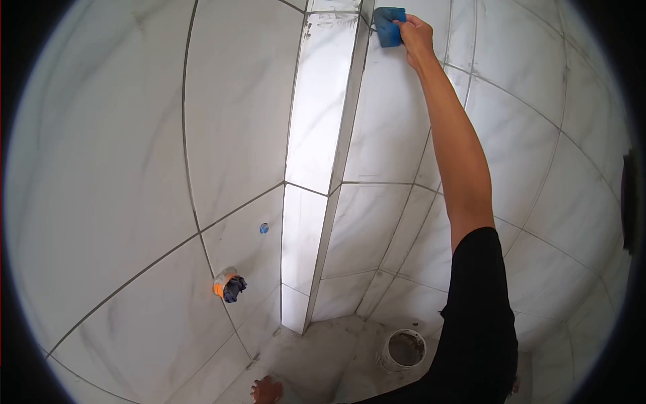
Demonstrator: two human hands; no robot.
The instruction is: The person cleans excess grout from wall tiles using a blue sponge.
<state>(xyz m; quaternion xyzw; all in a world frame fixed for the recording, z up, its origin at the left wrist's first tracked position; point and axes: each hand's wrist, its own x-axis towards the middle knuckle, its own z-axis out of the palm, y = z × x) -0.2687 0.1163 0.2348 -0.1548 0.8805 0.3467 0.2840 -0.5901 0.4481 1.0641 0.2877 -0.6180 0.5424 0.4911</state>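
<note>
Between the thumb and fingers of my right hand [417, 35] is a flat blue scraper [388, 27], held against the marbled wall tile [387, 108] close to an inside corner, high in the head view. The arm is stretched upward in a black sleeve. At the bottom edge my left hand [267, 390] shows small and partly cut off. Its fingers look curled in, and whatever they hold, if anything, is hidden. Dark joint lines run between the tiles, with grey smears on the narrow boxed column [326, 87] beside the scraper.
A white bucket [404, 350] with grey paste stands on the smeared floor [309, 353]. From the left wall juts an orange pipe end [230, 285] stuffed with dark material. Above it is a small blue plug [264, 228]. A dark object [630, 202] sits at the right edge.
</note>
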